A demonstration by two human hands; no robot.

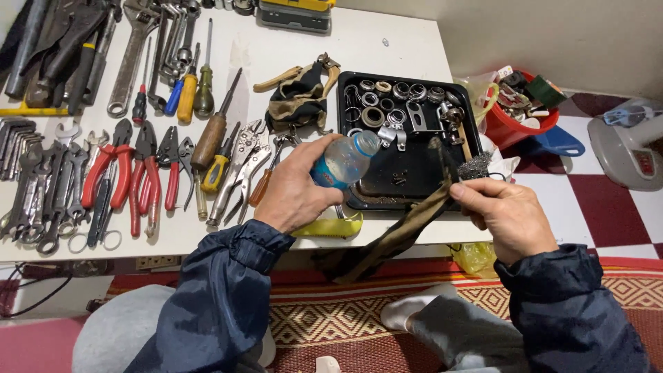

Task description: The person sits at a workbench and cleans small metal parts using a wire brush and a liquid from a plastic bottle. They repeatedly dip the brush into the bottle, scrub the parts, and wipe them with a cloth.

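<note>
My left hand (295,190) grips a small clear plastic bottle (345,160) with a blue label, tilted with its neck toward a black metal tray (414,190). My right hand (501,215) pinches a dirty olive-brown rag (394,238) that is bunched around something dark at the tray's right side; the rag hangs down over the table edge. The tray holds several bearings and rings (387,103) plus small metal parts at its far end. A wire brush (473,164) lies at the tray's right rim.
The white table (276,48) carries rows of wrenches (41,186), red-handled pliers (124,173), screwdrivers (207,138) and a glove-like cloth (300,97). A red bucket (518,110) of scraps and a grey appliance (632,141) stand on the checkered floor at right. A patterned rug lies below.
</note>
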